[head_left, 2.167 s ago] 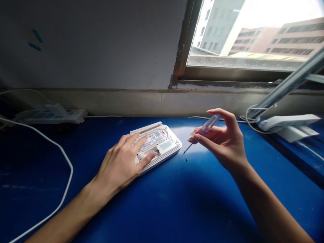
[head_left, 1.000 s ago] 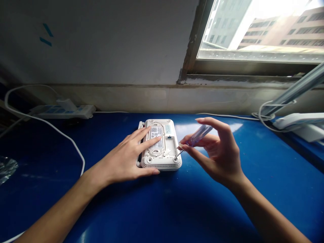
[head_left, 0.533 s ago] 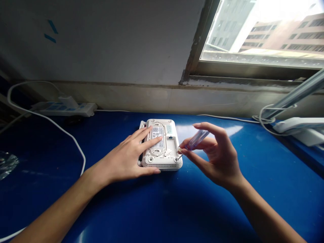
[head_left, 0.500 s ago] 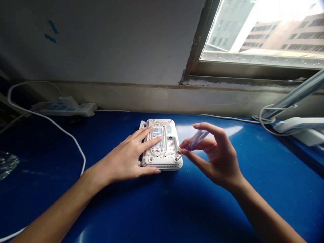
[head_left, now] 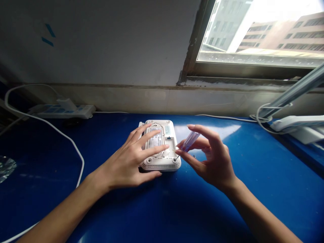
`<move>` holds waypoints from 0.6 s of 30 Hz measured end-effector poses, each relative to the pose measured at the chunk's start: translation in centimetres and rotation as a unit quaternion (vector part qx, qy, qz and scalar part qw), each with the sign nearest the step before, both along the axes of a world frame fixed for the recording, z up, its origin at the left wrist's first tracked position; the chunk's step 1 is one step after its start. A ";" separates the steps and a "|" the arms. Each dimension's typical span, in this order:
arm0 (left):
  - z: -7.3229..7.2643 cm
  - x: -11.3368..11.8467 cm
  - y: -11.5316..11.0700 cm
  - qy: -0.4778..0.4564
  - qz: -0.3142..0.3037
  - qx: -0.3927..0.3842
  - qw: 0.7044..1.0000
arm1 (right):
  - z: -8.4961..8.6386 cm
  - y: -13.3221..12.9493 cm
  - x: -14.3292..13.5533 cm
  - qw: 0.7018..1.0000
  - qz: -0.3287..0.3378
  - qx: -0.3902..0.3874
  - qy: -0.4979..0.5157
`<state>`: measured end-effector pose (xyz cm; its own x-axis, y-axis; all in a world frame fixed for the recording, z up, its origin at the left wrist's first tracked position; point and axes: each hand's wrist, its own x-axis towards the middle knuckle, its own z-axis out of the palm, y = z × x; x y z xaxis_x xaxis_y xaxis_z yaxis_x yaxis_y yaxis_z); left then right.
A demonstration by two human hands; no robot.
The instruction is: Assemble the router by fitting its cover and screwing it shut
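Resting spread grip of left hand (head_left: 125, 160) over white device (head_left: 165, 162) on table (head_left: 177, 209); pinching screwdriver (head_left: 190, 139) in right hand (head_left: 216, 162), at device's near-right corner hole (head_left: 174, 160). Seemingly seating tip; calls for steady alignment.

Grey wall (head_left: 113, 40), two blue tape strips (head_left: 50, 30) at left. Framed window (head_left: 260, 33) upper right, daylight in, buildings (head_left: 298, 35) outside. Blue table (head_left: 207, 209) reflects a bright patch.
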<state>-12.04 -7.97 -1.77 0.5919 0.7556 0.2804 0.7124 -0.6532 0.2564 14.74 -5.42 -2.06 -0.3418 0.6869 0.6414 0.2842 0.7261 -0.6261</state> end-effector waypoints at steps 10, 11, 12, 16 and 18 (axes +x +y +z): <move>-0.4 1.1 0.0 -0.008 -0.105 0.005 0.994 | -0.3 0.3 0.1 1.000 0.011 0.004 0.029; -0.4 1.1 0.0 -0.005 -0.104 0.002 0.995 | -0.2 0.3 0.2 0.999 0.011 -0.002 0.046; -0.4 1.1 0.0 -0.003 -0.103 0.000 0.995 | -0.2 0.3 0.2 0.998 0.009 -0.009 0.063; -0.4 0.9 0.0 -0.014 -0.102 -0.011 0.995 | 0.1 0.3 0.2 0.994 0.001 -0.019 0.105; -0.5 0.5 0.1 -0.027 -0.096 -0.016 0.995 | 0.1 0.3 0.2 0.995 0.011 -0.019 0.101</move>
